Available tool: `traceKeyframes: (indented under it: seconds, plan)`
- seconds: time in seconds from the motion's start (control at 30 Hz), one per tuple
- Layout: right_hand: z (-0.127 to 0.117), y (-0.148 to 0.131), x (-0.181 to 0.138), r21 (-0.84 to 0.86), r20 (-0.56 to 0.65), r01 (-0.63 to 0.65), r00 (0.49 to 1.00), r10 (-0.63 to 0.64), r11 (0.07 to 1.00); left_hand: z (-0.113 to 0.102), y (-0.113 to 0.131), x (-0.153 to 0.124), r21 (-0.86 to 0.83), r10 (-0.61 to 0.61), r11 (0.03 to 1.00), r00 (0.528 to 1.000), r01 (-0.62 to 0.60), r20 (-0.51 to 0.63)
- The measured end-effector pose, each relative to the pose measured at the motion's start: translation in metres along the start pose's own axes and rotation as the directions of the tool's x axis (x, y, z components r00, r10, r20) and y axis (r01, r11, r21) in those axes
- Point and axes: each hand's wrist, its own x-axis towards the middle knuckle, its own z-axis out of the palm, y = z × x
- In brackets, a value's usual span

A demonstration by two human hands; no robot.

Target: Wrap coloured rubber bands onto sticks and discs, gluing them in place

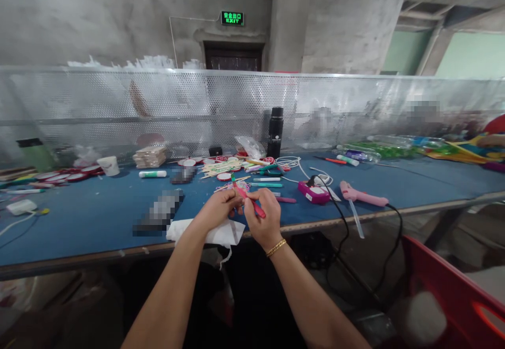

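Note:
Over the front edge of the blue table, my right hand (pixel 263 215) grips a slim pink pen-like stick (pixel 259 211) with a green tip. My left hand (pixel 216 209) has its fingers bent and pinched at the upper part of the same stick; exactly where they touch is partly hidden. The stick leans with its green end up and away from me. Beneath my hands a white sheet or cloth (pixel 236 232) lies across the table edge. Just beyond are teal pens (pixel 269 179) and a pile of thin wooden sticks (pixel 221 167).
To the right lie a purple power socket (pixel 313 193) and a pink glue gun (pixel 366 196), their cords hanging over the edge. A black bottle (pixel 275 133) stands by the perforated metal screen (pixel 236 96). Leftward are a glue stick (pixel 152 174) and paper cup (pixel 109 166). A red chair (pixel 442 280) is lower right.

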Motion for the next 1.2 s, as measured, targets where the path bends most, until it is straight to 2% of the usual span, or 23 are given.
traceKeyframes:
  seconds: [0.17,0.3,0.5,0.67,0.83,0.97,1.2]
  plan:
    - [-0.0005,-0.0006,-0.0003,-0.013,-0.032,-0.035,0.999,0.035,0.999,-0.0001,0.0010,-0.0008,0.023,-0.007,1.000,1.000,0.007,-0.002]
    - [-0.0004,-0.0011,0.0000,0.005,0.005,-0.015,1.000,0.015,1.000,0.0002,-0.0001,-0.0002,0.023,-0.009,1.000,1.000,0.009,-0.007]
    - [-0.0002,0.0001,-0.0008,-0.024,-0.030,-0.043,0.999,0.042,0.999,0.0000,-0.0002,-0.0006,0.024,-0.011,1.000,1.000,0.011,-0.002]
    - [-0.0002,0.0010,-0.0011,-0.027,-0.004,-0.017,1.000,0.017,0.999,0.0000,-0.0012,-0.0004,0.013,-0.006,1.000,1.000,0.006,0.005]
    - [0.0002,0.0011,-0.0015,-0.063,-0.053,-0.076,0.996,0.073,0.995,0.0002,-0.0043,0.0006,0.025,-0.011,1.000,1.000,0.011,0.000]
    - [0.0006,0.0015,0.0012,-0.061,-0.025,-0.076,0.997,0.075,0.995,0.0000,-0.0039,0.0001,0.035,0.002,0.999,1.000,-0.002,-0.002]
    - [0.0054,0.0068,0.0076,-0.025,0.071,-0.164,0.984,0.166,0.986,-0.0002,-0.0030,0.0000,0.033,0.030,0.999,0.999,-0.031,0.035]
